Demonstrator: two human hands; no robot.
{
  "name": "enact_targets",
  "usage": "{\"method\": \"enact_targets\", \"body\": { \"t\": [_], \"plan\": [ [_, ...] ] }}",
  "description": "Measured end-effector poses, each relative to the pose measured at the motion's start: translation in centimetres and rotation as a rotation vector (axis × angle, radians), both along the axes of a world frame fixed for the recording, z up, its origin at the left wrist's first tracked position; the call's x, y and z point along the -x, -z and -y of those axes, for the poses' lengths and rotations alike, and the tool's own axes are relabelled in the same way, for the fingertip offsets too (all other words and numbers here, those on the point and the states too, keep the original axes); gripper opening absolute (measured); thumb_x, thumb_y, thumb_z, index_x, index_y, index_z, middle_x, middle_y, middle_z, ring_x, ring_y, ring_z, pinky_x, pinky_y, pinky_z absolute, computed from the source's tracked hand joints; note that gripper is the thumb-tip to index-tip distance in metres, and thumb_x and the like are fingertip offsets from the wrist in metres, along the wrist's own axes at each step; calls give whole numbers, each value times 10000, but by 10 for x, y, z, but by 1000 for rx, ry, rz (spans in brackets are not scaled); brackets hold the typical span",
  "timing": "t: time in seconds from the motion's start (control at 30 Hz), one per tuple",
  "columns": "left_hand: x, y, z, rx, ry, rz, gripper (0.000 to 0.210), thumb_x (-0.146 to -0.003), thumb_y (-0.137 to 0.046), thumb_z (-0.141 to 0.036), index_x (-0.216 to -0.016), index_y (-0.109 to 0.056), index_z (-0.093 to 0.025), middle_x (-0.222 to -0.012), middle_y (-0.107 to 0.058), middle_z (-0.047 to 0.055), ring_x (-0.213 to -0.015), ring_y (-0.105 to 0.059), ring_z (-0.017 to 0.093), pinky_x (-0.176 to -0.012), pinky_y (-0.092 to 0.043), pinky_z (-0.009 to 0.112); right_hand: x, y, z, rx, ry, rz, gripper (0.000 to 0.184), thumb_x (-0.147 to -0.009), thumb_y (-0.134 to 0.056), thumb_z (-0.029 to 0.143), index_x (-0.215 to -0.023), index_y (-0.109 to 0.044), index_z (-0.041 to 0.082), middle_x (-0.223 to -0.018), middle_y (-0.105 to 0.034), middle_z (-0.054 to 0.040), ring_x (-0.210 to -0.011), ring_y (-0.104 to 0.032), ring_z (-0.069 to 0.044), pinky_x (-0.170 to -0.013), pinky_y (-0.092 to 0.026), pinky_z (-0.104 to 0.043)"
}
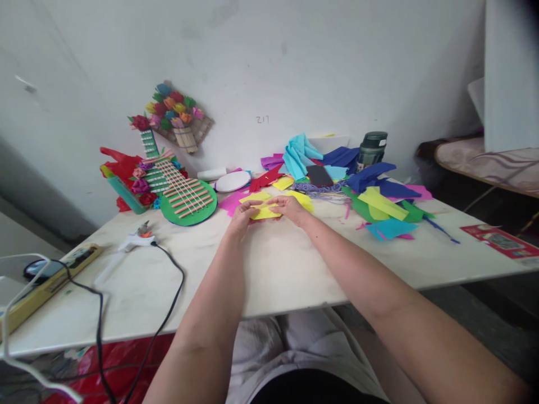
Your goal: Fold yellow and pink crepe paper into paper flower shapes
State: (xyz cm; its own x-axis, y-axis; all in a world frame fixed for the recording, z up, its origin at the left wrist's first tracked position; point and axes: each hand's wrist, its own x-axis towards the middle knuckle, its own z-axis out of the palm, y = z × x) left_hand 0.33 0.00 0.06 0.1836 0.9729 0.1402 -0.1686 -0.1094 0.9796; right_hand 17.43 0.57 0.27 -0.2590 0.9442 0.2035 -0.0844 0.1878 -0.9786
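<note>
Head view — left hand [242, 217] and right hand [291, 208] pinch yellow paper [265, 212] — long axis running sideways.

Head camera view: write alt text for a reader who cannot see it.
A person's left hand and right hand hold yellow paper at a white table. To the left are a green guitar-shaped craft and a glue gun; to the right, coloured paper pieces and a dark flask.
</note>
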Motion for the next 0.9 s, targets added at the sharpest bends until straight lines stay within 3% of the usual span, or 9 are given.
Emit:
{"method": "enact_targets", "body": {
  "t": [0.3, 0.53, 0.9],
  "plan": [
    [-1, -3, -1, -22, -24, 0, 335, -599, -566, -213, -920, -582, -117, -774, -643, 74, -660, -617, 185, -537, -506, 294, 2, 4, -5, 59, 30, 38, 212, -680, -669, 108, -892, -661, 116, -618, -662, -7, -445, -574, -87, -452, -472, -193],
    [0, 5, -4, -61, -15, -86, 309, -627, -680, -390, -751, -598, -119, -684, -622, 36, -604, -593, 145, -552, -487, 274, 6, 6, -6, 48, 84, 38, 190, -658, -701, 160, -839, -660, 123, -615, -660, 0, -463, -580, -84, -433, -460, -175],
    [5, 9, -9, -7, 5, -101, 345, -595, -723, -421, -717, -623, -114, -716, -648, 48, -615, -604, 142, -559, -515, 267, 6, 7, -6, 28, 94, 65, 110, -640, -709, 173, -701, -626, 135, -558, -633, 14, -458, -576, -89, -397, -422, -164]
  ]
}}
